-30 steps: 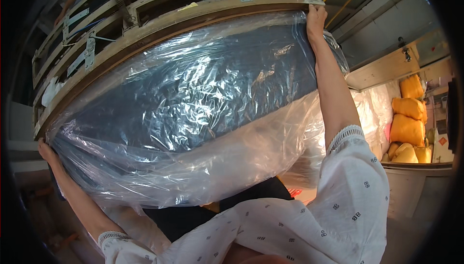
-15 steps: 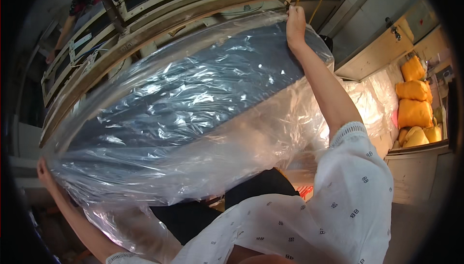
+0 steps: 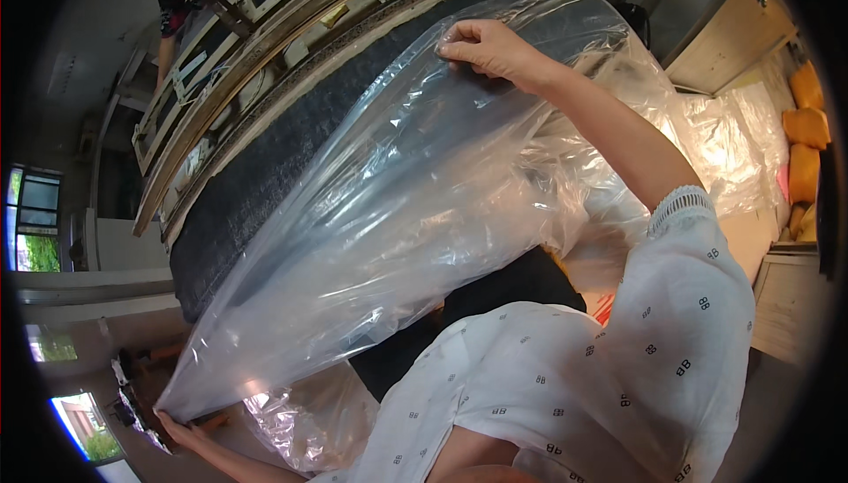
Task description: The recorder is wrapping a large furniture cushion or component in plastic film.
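Note:
A large clear plastic sheet stretches on a slant between my two hands. At the upper middle, my right hand pinches its far edge above a dark work surface. My left hand is low at the left, gripping a gathered corner of the same sheet, which narrows to a point there. The far strip of the dark surface lies uncovered, while the rest shows dimly through the film. Loose folds of the sheet sag toward my lap.
Beyond the dark surface runs a long slatted frame with metal strips. Another person's arm shows at the far left. More crumpled plastic and orange bundles are at the right, near an open cabinet door.
Both hands have drawn the sheet back from the slatted frame toward me, baring a strip of dark surface. My right hand moved left and my left hand came down and nearer.

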### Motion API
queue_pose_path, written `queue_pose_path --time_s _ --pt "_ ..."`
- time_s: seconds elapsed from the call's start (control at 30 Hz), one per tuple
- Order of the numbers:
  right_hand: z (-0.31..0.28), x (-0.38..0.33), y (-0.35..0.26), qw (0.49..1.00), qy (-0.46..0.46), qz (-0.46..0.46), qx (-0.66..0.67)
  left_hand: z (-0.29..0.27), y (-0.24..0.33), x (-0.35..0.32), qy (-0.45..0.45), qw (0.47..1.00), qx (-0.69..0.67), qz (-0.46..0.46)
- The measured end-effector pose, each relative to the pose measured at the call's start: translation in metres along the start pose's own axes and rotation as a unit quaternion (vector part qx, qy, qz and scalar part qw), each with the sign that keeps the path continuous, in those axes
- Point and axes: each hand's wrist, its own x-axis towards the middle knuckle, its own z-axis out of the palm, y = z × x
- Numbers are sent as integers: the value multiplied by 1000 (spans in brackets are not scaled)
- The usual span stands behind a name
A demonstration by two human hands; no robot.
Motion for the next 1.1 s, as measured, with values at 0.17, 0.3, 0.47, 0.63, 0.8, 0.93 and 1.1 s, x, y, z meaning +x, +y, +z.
queue_pose_path --time_s 0.17,0.3,0.47,0.63,0.8,0.93,1.1 --pt "15 -24 13 982 50 -171 -64 -10 2 -43 -29 960 271 -67" --pt "11 -50 8 983 67 -145 -95 109 56 -75 -219 706 654 161" --pt "15 -67 1 983 44 -143 -108 329 182 -159 -390 867 155 268" --pt "9 -84 -1 988 16 -111 -106 463 342 -322 -572 757 -87 305" --pt "12 -90 -1 990 -5 -120 -68 531 389 -396 -615 690 -180 338" --pt "-1 -93 -2 997 -35 -54 44 557 380 -413 -674 650 -238 257" --pt "-29 -94 -7 952 -178 130 212 560 360 -445 -671 632 -385 -35"
